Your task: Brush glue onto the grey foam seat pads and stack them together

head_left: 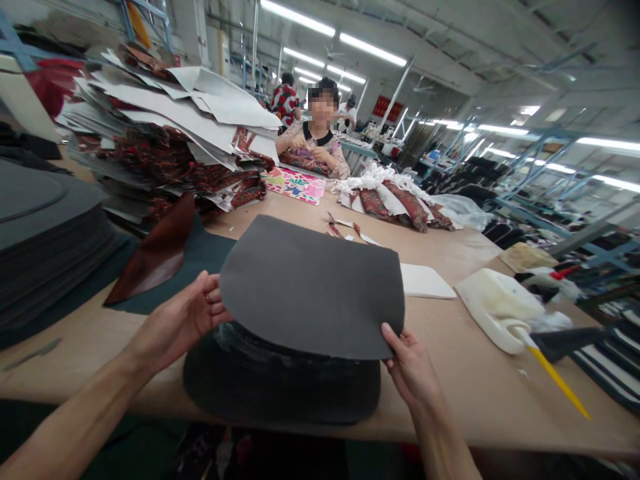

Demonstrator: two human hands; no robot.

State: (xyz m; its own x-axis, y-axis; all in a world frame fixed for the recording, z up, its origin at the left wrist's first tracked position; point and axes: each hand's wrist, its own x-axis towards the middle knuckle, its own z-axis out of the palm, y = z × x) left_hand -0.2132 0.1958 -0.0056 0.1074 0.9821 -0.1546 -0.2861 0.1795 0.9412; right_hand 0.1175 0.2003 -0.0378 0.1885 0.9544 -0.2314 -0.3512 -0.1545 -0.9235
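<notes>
Between my hands is a dark grey sheet [315,287] with rounded corners, tilted above a black stack of similar pieces [280,393] at the table's front edge. My left hand [195,310] has its fingers curled at the sheet's left edge, closed on it. At the lower right corner, my right hand [407,357] pinches the sheet with the thumb on top and the fingers underneath. The sheet hides part of the stack below. A reddish-brown glossy piece [157,257] lies on dark green material just beyond my left hand.
A tall pile of white and patterned pieces [175,127] rises at the back left, with a grey stack [45,247] nearer. Scissors [340,227] and a white pad [427,281] lie beyond the sheet. A white jug [500,307] with a yellow-handled tool [557,380] is right; a person [317,133] sits opposite.
</notes>
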